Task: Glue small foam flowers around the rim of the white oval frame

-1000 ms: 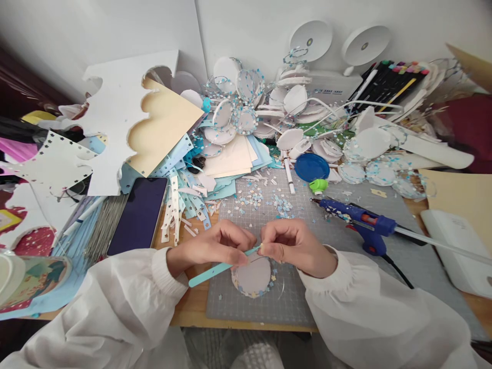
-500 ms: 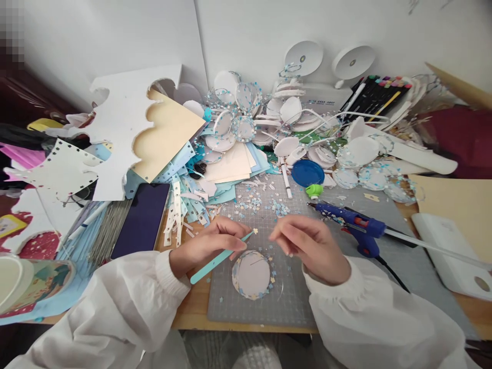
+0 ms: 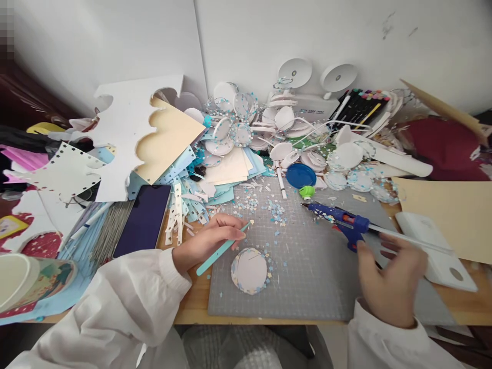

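Observation:
My left hand (image 3: 216,237) is closed around teal tweezers (image 3: 217,257), which slant up to the right. A tiny cream star-shaped paper piece (image 3: 251,222) is at their tip. Just below, on the grey cutting mat (image 3: 307,287), lies a round white disc (image 3: 251,271) with small blue and cream pieces around its rim. My right hand (image 3: 394,274), slightly blurred, is over the right of the mat with its fingers apart and nothing visible in them. It is beside the handle of a blue glue gun (image 3: 348,220), which lies on its side with a clear glue stick (image 3: 409,238) sticking out of its back.
Small star pieces (image 3: 275,209) are scattered behind the disc. A blue lid (image 3: 301,176), a green cap (image 3: 307,192) and a white marker (image 3: 282,182) lie farther back. Decorated discs pile by the wall. A phone (image 3: 142,220) and paper strips are on the left.
My right hand has moved right, from beside the tweezers' tip to the glue gun, and its fingers have spread. My left hand still holds the tweezers. The view has shifted slightly.

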Motion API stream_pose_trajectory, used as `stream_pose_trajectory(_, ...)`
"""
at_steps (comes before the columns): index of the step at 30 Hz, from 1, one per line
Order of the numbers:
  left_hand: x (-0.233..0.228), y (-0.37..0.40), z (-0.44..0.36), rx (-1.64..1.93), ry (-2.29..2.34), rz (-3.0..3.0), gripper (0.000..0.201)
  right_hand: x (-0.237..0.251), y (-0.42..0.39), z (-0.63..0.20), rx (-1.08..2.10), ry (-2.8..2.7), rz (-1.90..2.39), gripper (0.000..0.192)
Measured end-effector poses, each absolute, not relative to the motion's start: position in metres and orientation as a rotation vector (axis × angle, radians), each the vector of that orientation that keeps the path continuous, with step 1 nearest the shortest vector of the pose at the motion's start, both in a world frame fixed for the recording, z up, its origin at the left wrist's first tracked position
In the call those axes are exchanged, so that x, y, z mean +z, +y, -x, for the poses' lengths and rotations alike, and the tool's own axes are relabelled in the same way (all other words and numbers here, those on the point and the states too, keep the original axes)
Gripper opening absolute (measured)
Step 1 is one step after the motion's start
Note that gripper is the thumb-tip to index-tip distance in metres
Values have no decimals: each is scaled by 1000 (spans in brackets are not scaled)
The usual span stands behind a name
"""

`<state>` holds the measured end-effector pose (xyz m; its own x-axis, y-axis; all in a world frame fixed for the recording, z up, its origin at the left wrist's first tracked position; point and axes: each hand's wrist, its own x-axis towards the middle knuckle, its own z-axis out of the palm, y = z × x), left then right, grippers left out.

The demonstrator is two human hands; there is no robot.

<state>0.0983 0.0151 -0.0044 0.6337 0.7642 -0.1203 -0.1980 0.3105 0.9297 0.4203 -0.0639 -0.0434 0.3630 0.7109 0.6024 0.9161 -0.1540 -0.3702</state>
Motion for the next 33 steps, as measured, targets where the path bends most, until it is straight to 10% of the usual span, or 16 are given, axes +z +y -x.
stream_pose_trajectory(33,-4,16,-97,570,636,-1147,32,-22,0,-344,150,-1633,1584,30)
